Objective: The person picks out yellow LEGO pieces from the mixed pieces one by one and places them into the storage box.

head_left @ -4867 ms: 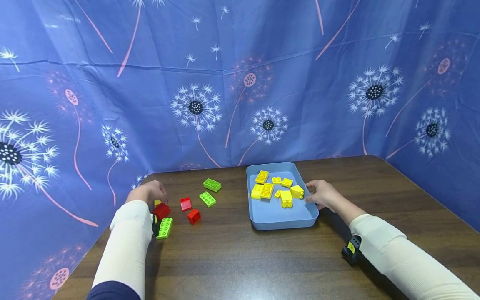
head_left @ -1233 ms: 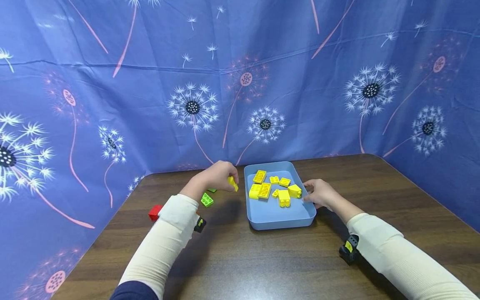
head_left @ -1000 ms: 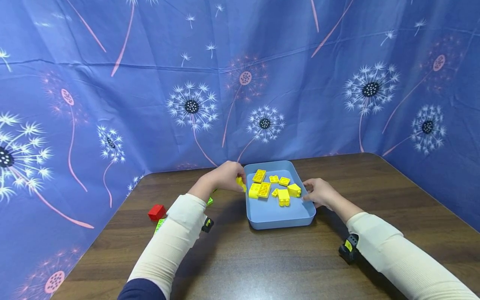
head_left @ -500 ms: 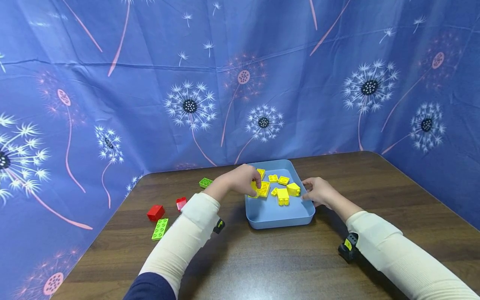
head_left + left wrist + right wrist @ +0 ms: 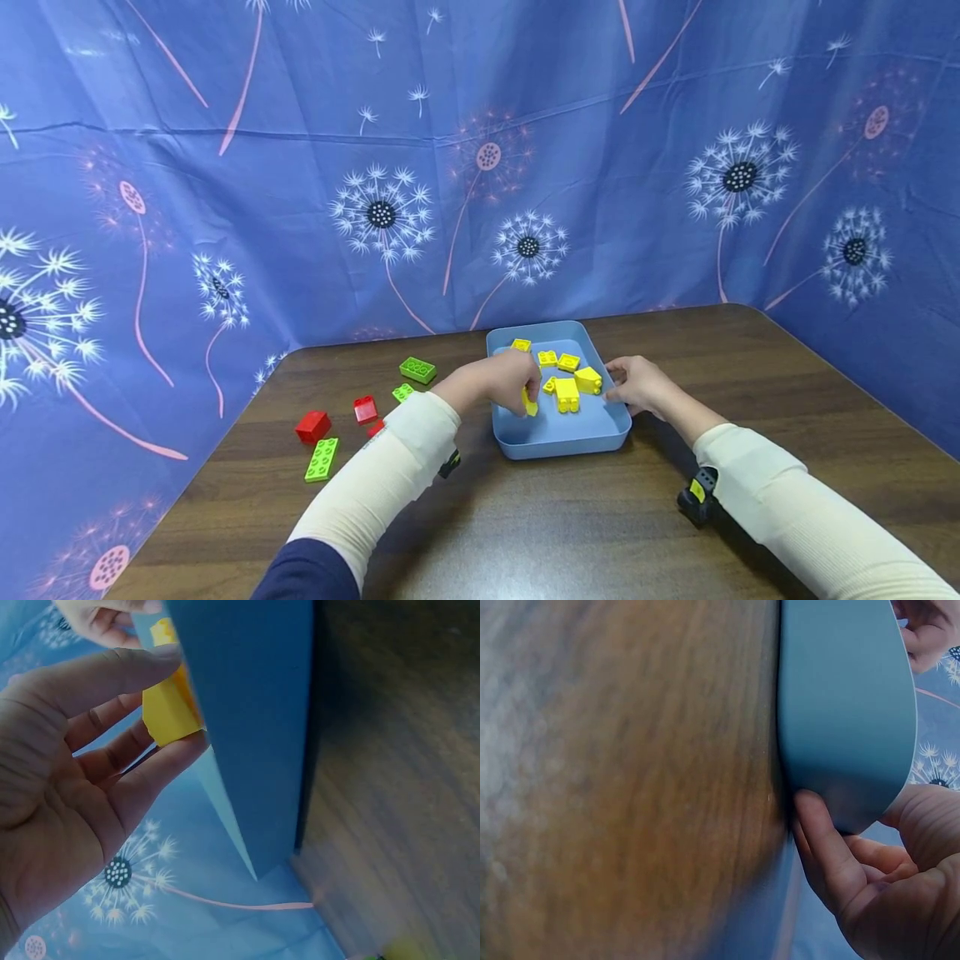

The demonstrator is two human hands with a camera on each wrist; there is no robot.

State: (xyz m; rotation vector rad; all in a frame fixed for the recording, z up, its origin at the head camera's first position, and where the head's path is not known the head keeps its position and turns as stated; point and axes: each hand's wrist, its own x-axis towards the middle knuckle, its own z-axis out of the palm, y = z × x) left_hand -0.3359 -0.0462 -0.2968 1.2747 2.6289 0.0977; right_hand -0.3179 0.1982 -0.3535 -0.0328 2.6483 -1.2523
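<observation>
My left hand (image 5: pixel 513 380) is over the left part of the blue tray (image 5: pixel 562 451). It pinches a yellow building brick (image 5: pixel 530 403) between thumb and fingers; the left wrist view shows this yellow brick (image 5: pixel 169 711) right behind the tray's wall (image 5: pixel 247 712). Most of the brick and some bricks beneath are hidden by the hand. My right hand (image 5: pixel 640 386) grips the tray's right wall, thumb at the rim and fingers low on the outside, as the right wrist view shows with the hand (image 5: pixel 877 877) at the tray's corner. Several other yellow bricks (image 5: pixel 567 395) lie in the tray.
On the table (image 5: pixel 480 517) to the left lie red bricks (image 5: pixel 312 427) and green bricks (image 5: pixel 322 460), partly behind my left forearm. Another green brick (image 5: pixel 417 370) is farther back. A blue dandelion-print cloth (image 5: pixel 465 167) hangs behind the table.
My left hand has gone from the loose bricks at the left, carrying a yellow brick rightward over the rim and into the tray. The right hand has stayed at the tray's right side.
</observation>
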